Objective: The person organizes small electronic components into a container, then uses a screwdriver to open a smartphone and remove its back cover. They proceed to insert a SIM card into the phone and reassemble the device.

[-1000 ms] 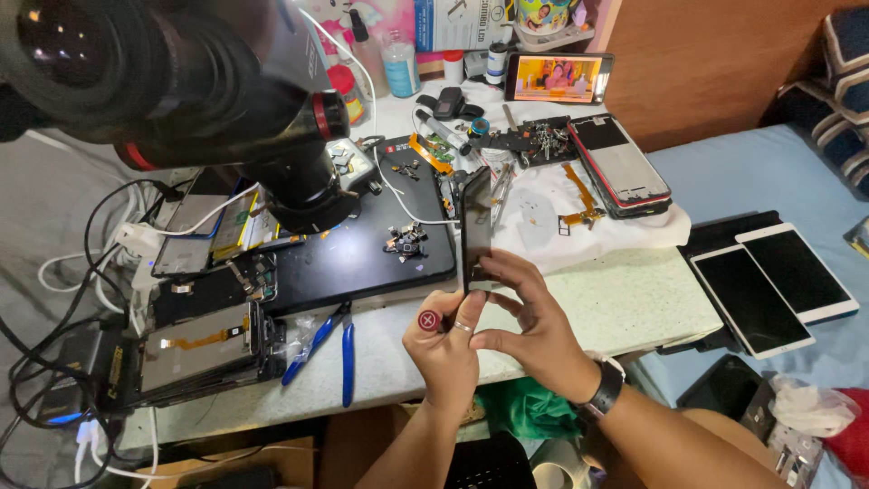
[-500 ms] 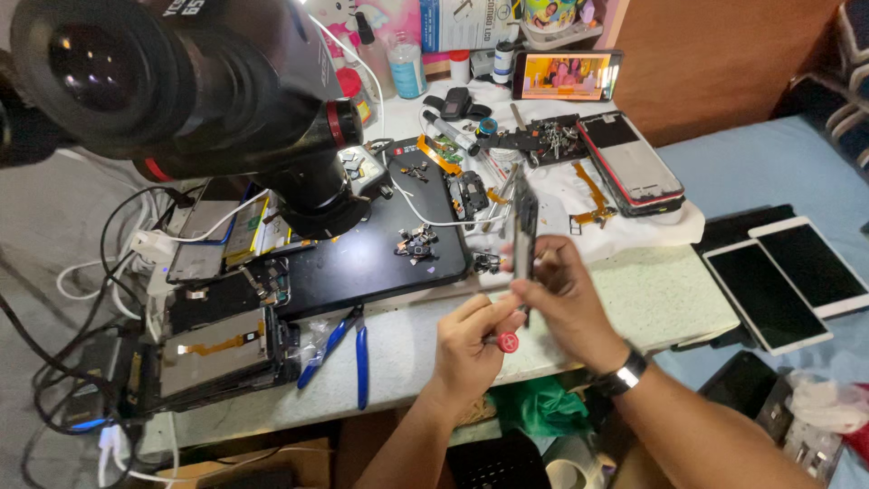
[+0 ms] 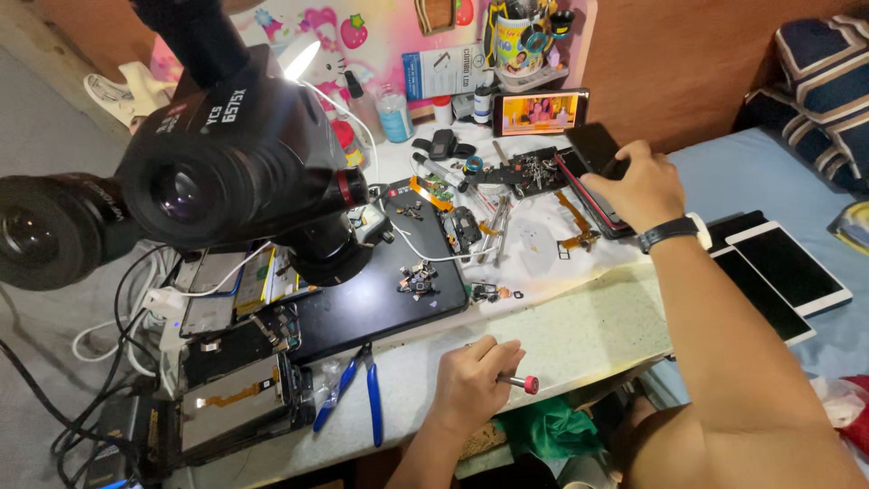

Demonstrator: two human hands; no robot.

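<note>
My left hand (image 3: 472, 380) rests on the pale bench near its front edge, fingers closed around a small screwdriver with a red end cap (image 3: 523, 384). My right hand (image 3: 635, 184), with a black wrist band, reaches to the far right of the bench and grips a dark phone (image 3: 594, 148) lying over another phone with a red edge. Between the hands lie small loose phone parts (image 3: 418, 279) on a black work mat (image 3: 380, 303) and on a white cloth (image 3: 543, 246).
A large black microscope (image 3: 226, 163) looms over the left of the bench. Opened phones (image 3: 237, 398) and blue-handled pliers (image 3: 360, 388) lie front left amid cables. A lit phone (image 3: 540, 112) stands at the back. Two tablets (image 3: 786, 268) lie on blue bedding.
Both hands held the dark phone upright over the bench before. Now my right hand has carried it to the far right, and my left hand has dropped to the bench with the screwdriver.
</note>
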